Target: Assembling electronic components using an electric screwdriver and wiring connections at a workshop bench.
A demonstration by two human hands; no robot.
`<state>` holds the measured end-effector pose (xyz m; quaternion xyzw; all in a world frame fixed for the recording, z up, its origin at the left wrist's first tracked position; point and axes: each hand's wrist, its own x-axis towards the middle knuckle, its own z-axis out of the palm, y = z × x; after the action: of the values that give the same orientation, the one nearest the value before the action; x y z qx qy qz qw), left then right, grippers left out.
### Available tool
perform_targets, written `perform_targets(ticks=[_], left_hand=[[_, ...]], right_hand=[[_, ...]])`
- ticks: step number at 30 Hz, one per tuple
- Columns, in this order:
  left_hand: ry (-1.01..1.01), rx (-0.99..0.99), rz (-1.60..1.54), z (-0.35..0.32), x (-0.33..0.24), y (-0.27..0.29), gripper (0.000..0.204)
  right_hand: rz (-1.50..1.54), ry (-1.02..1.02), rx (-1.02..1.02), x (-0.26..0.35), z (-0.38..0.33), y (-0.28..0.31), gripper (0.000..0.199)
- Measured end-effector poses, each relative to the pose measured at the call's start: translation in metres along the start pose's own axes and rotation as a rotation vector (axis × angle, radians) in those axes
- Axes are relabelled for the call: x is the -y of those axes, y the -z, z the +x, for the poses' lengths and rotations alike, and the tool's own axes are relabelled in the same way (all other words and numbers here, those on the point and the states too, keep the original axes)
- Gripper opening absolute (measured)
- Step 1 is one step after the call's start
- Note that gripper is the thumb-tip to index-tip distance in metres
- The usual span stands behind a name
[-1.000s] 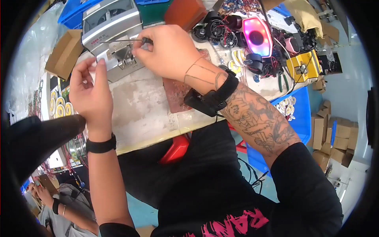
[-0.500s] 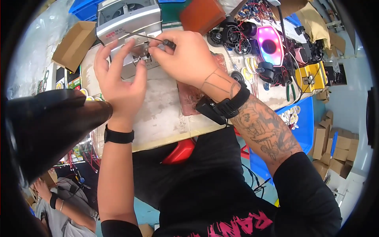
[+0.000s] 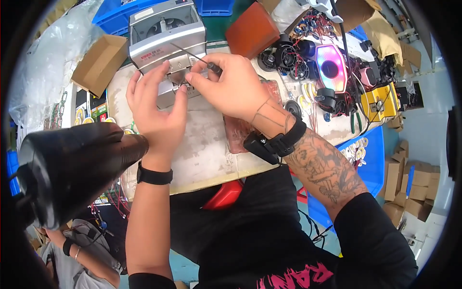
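A silver-grey machine with a round recess in its top stands at the back of the worktable. My right hand is closed around a screwdriver with a black handle. Its thin shaft points up and left across the machine's front. The thumb and fingertips of that hand are at a small metal fitting low on the machine. My left hand is on the fitting's left side, fingers curved and spread, thumb apart near the metal. Whether its fingertips touch is hard to tell.
A black cylindrical device juts in from the left, close to my left wrist. Cardboard box, brown block, black speakers, a lit coloured panel and yellow device surround the work. Another person's arm shows lower left.
The view has shifted, so the table and machine appear lower and further right. Both hands stay at the machine's front; the screwdriver remains in my right hand.
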<state>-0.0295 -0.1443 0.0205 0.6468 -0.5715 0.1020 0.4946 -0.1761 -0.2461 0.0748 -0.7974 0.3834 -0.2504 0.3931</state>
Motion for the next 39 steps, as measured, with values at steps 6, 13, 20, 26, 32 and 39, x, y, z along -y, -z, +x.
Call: perform_targets(ticks=[6,13,20,26,32,39], left_hand=[[-0.009,0.011,-0.028,0.001,0.002,0.001,0.047],[0.048,0.049,-0.021,-0.001,0.000,0.002,0.045],[0.106,-0.007,-0.008,-0.003,-0.002,-0.005,0.043],[0.070,-0.047,-0.015,0.000,-0.005,-0.008,0.041],[0.061,-0.028,-0.023,-0.001,-0.005,-0.004,0.045],[0.069,0.007,0.002,-0.002,-0.004,-0.003,0.052]], right_hand=[[0.051,-0.050,0.028,-0.005,0.004,-0.003,0.021],[0.098,-0.034,0.021,-0.012,0.005,-0.007,0.020],[0.151,-0.045,0.007,-0.010,0.002,-0.007,0.018],[0.167,-0.020,-0.028,-0.011,-0.001,-0.007,0.017],[0.126,-0.014,-0.019,-0.010,-0.002,-0.008,0.016],[0.135,0.031,-0.043,-0.012,-0.001,-0.010,0.016]])
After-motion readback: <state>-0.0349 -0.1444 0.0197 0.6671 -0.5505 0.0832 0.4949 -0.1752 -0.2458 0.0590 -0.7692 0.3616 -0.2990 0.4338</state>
